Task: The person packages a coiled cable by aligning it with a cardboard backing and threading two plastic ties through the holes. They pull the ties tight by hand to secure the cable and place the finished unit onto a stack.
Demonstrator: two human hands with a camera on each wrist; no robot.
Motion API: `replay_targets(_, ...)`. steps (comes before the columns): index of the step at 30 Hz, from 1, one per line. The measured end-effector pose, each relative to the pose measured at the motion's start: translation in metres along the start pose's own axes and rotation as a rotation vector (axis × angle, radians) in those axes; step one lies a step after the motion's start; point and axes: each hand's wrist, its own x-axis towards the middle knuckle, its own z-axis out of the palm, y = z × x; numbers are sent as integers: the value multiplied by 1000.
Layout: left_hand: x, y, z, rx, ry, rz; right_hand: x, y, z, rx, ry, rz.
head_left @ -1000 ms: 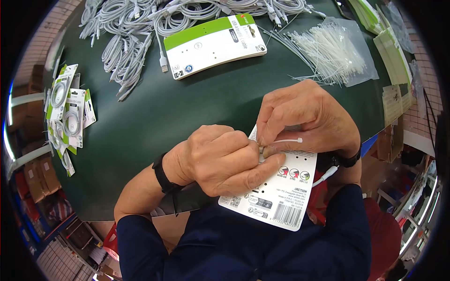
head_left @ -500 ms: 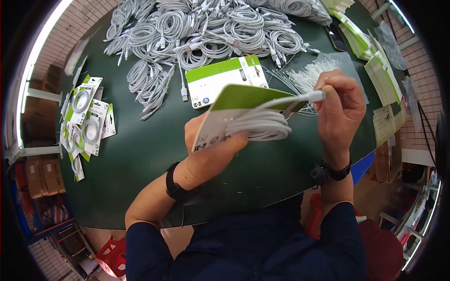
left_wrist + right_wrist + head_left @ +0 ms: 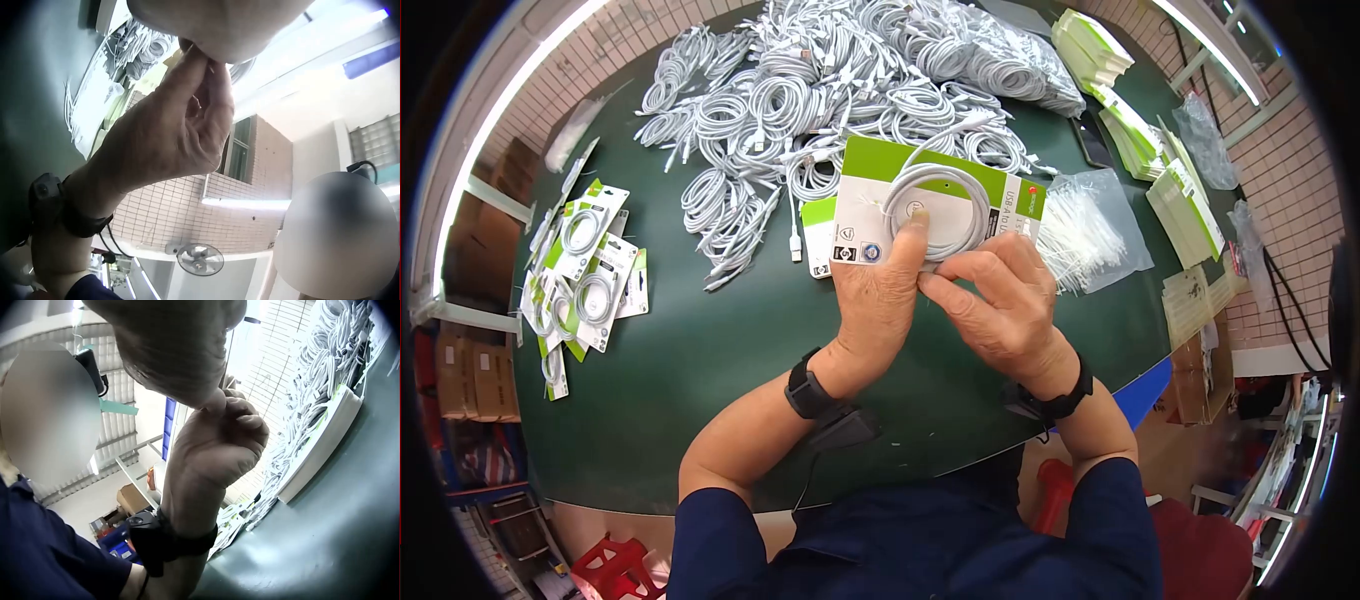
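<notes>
In the head view my left hand (image 3: 878, 300) grips a green and white cable card (image 3: 860, 210) from its lower edge, thumb pressed on its front. A coiled white USB cable (image 3: 974, 195) lies against that card, around the thumb. At the coil's lower edge my right hand (image 3: 1005, 305) pinches a short part of the cable between thumb and forefinger; the fingertips cover most of it. Behind the held card, a stack of similar cards (image 3: 820, 215) is partly hidden. In the left wrist view the right hand (image 3: 169, 125) shows curled fingers; the right wrist view shows the left hand (image 3: 215, 447) from below.
A large heap of coiled white cables (image 3: 780, 105) covers the far table (image 3: 700, 400). Finished carded cables (image 3: 595, 270) lie at the left. A bag of white cable ties (image 3: 1090, 235) is right of my hands, with card stacks (image 3: 1185, 205) and a phone (image 3: 1090, 140) beyond.
The card first showed its printed back low near my body, then was raised and turned; now its front with the coil faces me. My right hand moved from the stretched-out cable end to the coil's lower edge.
</notes>
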Motion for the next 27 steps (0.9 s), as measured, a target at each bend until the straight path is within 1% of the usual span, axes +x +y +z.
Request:
replay_targets(5, -3, 1, -1, -14, 0, -8, -9, -2, 9, -9, 52, 12)
replay_targets(8, -2, 2, -5, 42, 4, -19, -11, 0, 10, 31, 78, -34)
replay_targets(11, 1, 3, -8, 90, 24, -51, -14, -4, 6, 152, 106, -74)
replay_targets(14, 2, 4, -8, 78, 39, -80, -17, -5, 7, 211, 148, -63)
replay_targets(18, -1, 7, -6, 49, 32, -124, -16, -1, 12, 206, 124, 2)
replay_targets(24, -2, -2, -6, 63, -7, 1, -19, 4, 14, 156, 104, 64)
replay_targets(27, -2, -1, -7, 66, -36, -9, -22, 4, 17, 158, 126, 67)
